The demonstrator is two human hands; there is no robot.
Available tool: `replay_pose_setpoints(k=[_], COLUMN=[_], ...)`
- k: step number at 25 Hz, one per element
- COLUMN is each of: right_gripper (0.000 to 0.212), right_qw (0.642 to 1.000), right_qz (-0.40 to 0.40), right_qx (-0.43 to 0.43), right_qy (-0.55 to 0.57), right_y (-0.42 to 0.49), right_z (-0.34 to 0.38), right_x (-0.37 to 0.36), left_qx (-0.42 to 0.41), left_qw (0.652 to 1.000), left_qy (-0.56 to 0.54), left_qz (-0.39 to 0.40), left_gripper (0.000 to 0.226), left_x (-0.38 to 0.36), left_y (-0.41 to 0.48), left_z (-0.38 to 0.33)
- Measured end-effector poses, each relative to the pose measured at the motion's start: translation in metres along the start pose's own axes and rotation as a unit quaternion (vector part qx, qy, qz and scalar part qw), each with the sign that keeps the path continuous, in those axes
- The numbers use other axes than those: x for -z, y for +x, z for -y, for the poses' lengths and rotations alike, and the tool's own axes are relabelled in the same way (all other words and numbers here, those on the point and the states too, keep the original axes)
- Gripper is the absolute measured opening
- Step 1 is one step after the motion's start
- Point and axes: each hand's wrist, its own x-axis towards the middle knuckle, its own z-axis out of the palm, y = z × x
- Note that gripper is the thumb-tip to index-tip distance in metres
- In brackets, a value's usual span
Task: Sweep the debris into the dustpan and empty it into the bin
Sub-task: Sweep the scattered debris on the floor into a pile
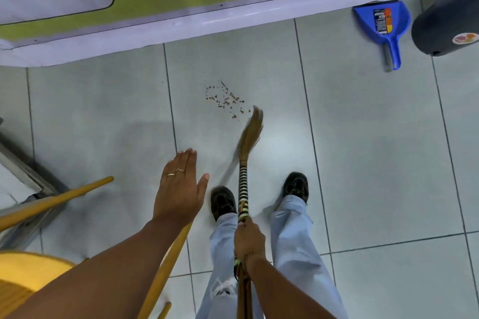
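Note:
A patch of small brown debris (226,98) lies scattered on the pale floor tiles ahead of my feet. My right hand (249,238) grips the striped handle of a grass broom (248,137), whose bristle tip hangs just right of the debris. My left hand (178,186) is held flat above the floor, fingers stretched out and holding nothing. A blue dustpan (383,23) lies on the floor at the far right, mouth against the counter base, handle towards me. Beside it stands a dark bin (445,18), tilted in the view.
A counter front with a white, green and red banner (155,8) runs along the far side. A yellow stool (31,274) with wooden legs stands at my lower left, next to a grey metal frame (23,168). My two dark shoes (223,202) stand behind the broom.

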Motion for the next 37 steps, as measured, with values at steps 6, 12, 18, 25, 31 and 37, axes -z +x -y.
replay_pose_setpoints(k=[6, 12, 18, 25, 31, 37], right_gripper=[0.036, 0.037, 0.037, 0.042, 0.037, 0.038], right_qw=[0.999, 0.999, 0.995, 0.983, 0.992, 0.999], right_qz=[0.006, 0.006, -0.022, -0.102, -0.095, -0.007], right_qx=[0.001, 0.023, 0.078, 0.099, 0.004, 0.010], right_qy=[0.038, 0.048, 0.062, 0.116, 0.087, 0.032], right_y=[0.018, 0.033, 0.027, 0.013, 0.029, 0.043], right_z=[0.064, 0.094, 0.096, 0.044, 0.035, 0.102], right_x=[-0.024, -0.028, -0.031, -0.025, -0.005, 0.004], left_qx=[0.013, 0.023, 0.029, 0.029, 0.020, 0.054], left_qw=[0.999, 0.999, 0.999, 0.999, 0.999, 0.997], left_qy=[-0.009, -0.027, -0.009, -0.035, -0.044, -0.058], left_qz=[-0.028, -0.027, -0.026, -0.015, -0.008, -0.006], left_gripper=[0.060, 0.058, 0.062, 0.065, 0.065, 0.064], left_x=[0.007, 0.006, -0.009, -0.010, -0.008, -0.012], left_y=[0.006, 0.012, 0.005, 0.007, 0.018, 0.024], left_z=[0.036, 0.054, 0.064, 0.041, 0.029, 0.045])
